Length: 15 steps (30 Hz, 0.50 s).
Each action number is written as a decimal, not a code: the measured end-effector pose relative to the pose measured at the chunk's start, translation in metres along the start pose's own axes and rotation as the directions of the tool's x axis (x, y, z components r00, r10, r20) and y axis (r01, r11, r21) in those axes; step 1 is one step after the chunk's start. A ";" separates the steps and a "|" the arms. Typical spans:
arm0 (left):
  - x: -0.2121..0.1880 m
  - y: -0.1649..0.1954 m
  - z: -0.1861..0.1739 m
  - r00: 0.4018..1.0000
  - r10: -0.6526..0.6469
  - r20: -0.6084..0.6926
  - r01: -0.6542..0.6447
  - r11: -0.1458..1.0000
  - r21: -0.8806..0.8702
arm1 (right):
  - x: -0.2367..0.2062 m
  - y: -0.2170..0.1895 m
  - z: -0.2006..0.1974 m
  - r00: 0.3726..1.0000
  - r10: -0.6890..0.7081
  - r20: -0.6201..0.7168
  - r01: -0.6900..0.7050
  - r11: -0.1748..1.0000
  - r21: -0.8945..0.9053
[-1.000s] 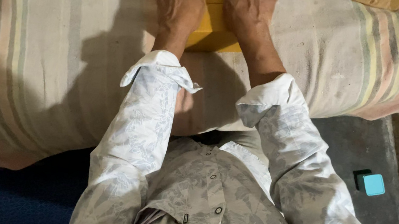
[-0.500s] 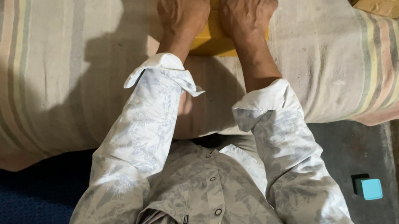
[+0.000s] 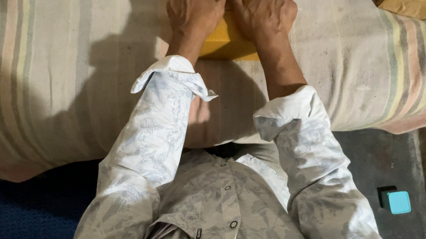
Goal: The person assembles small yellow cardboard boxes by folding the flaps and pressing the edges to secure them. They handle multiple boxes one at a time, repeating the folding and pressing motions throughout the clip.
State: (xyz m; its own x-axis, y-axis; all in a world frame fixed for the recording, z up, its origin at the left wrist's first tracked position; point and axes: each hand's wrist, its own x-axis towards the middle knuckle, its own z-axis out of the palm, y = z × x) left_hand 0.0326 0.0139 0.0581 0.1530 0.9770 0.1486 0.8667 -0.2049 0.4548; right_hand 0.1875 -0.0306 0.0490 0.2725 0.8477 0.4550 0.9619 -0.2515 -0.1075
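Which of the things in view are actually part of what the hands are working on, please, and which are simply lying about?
In hand:
- flat yellow paper piece, pressed down by the left hand and the right hand
- striped pale cloth under it

Lying about:
- small turquoise box on the dark floor
- brown paper packet at the cloth's far edge

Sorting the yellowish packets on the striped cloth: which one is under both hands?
The bright yellow packet at top centre: left hand and right hand press on it. The brownish packet at the top right lies untouched.
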 end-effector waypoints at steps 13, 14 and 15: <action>0.003 -0.018 0.003 0.987 0.158 0.038 -0.158 0.987 0.006 | -0.016 0.011 0.000 0.999 0.014 0.030 -0.012 0.998 -0.068; 0.000 -0.018 0.003 0.988 0.151 -0.024 -0.150 0.987 0.051 | -0.016 0.012 0.002 1.000 -0.005 0.006 0.005 0.998 -0.062; -0.005 -0.017 0.005 0.985 0.148 -0.086 -0.140 0.986 0.096 | -0.017 0.013 0.004 1.000 -0.021 -0.019 0.020 0.998 -0.057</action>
State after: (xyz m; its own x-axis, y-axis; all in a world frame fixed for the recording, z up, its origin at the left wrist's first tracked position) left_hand 0.0196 0.0130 0.0457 0.2383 0.9272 0.2889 0.8782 -0.3328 0.3435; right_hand 0.1954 -0.0463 0.0365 0.2517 0.8439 0.4739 0.9642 -0.2606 -0.0482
